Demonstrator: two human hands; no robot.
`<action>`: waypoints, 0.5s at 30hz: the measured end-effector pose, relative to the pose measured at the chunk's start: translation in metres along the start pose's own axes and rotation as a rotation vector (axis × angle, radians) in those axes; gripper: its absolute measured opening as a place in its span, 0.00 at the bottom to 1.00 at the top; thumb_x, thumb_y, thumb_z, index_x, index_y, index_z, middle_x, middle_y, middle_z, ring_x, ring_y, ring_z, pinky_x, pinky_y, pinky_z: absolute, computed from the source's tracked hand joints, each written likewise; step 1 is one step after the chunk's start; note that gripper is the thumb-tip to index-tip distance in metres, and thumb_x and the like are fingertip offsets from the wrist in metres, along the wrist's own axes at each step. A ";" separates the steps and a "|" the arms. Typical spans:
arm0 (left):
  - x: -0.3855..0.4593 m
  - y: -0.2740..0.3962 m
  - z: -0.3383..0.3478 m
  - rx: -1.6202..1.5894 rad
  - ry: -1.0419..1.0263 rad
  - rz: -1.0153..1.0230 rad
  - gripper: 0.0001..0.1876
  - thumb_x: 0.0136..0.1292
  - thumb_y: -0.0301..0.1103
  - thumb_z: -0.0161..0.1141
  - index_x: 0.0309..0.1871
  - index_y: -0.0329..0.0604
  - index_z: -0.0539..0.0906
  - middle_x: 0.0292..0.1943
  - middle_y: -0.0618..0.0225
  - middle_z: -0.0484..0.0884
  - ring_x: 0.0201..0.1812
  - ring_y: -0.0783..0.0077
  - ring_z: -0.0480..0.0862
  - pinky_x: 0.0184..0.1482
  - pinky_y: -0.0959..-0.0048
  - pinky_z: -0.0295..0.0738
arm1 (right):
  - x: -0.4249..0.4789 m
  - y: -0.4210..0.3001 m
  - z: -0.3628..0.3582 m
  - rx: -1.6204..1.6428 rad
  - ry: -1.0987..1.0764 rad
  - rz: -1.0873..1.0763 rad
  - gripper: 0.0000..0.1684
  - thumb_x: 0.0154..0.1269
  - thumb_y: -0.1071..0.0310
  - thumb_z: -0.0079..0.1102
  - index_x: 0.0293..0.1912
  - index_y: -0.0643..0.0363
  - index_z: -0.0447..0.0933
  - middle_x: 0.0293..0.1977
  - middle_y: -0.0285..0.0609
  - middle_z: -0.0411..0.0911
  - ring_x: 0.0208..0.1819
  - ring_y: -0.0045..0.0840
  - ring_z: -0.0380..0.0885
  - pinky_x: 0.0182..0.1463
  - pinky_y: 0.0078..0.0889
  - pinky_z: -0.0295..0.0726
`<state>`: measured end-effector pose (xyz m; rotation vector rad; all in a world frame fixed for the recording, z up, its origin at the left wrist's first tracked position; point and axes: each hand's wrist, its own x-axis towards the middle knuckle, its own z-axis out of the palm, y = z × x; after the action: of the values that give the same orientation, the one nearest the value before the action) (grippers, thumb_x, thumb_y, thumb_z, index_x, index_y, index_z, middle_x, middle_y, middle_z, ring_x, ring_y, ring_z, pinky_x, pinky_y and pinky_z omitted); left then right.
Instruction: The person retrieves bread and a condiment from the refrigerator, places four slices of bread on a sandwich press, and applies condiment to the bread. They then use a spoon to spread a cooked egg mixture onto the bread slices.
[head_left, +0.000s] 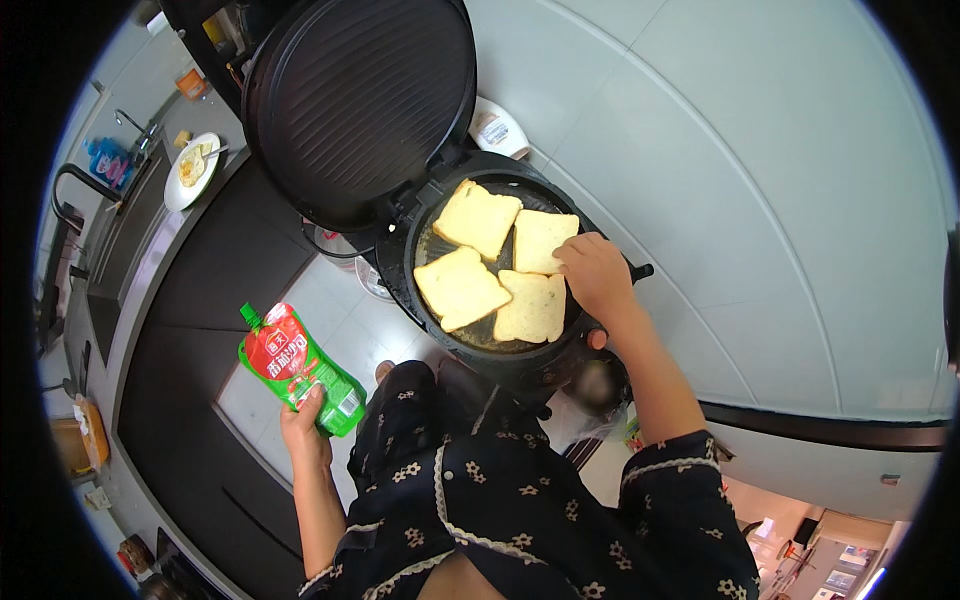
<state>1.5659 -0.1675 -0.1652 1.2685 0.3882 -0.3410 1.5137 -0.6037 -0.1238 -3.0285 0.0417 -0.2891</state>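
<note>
My left hand (306, 424) grips the lower end of a red and green spouted sauce pouch (300, 367), its green cap pointing up and away. Several slices of white bread lie flat in the black round pan of an electric griddle (450, 341). My right hand (598, 276) is at the pan's right side, its fingertips at the edge of the upper right bread slice (541, 238). The thumb is hidden, so whether the fingers pinch that slice cannot be told. The griddle's ribbed lid (367, 105) stands raised behind the pan.
To the left runs a counter with a white plate (178, 193) of fried egg, a sink faucet (82, 176) and a blue bottle (111, 161). A white container (499, 131) sits behind the griddle. A pale wall (720, 187) closes off the right side.
</note>
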 end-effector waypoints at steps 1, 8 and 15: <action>0.000 -0.001 -0.001 -0.007 -0.001 0.009 0.17 0.59 0.29 0.63 0.51 0.37 0.75 0.42 0.65 0.81 0.41 0.71 0.81 0.48 0.69 0.76 | 0.003 0.002 0.001 -0.017 -0.005 -0.023 0.10 0.52 0.68 0.60 0.37 0.55 0.77 0.37 0.36 0.76 0.45 0.32 0.73 0.47 0.34 0.72; 0.001 -0.008 -0.006 -0.026 0.004 0.034 0.16 0.59 0.28 0.62 0.51 0.37 0.75 0.43 0.65 0.81 0.42 0.70 0.81 0.48 0.69 0.76 | 0.039 0.030 0.011 -0.018 0.034 -0.006 0.17 0.52 0.66 0.61 0.44 0.54 0.77 0.41 0.35 0.78 0.47 0.30 0.72 0.49 0.30 0.72; 0.002 -0.012 -0.009 -0.031 0.020 0.041 0.17 0.59 0.30 0.63 0.50 0.37 0.75 0.42 0.65 0.80 0.42 0.70 0.80 0.48 0.68 0.75 | 0.060 0.028 0.018 -0.030 -0.259 0.121 0.29 0.52 0.55 0.65 0.53 0.54 0.75 0.46 0.37 0.77 0.52 0.31 0.70 0.55 0.34 0.69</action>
<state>1.5610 -0.1618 -0.1785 1.2488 0.3829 -0.2871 1.5759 -0.6316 -0.1334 -3.0490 0.2098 0.1146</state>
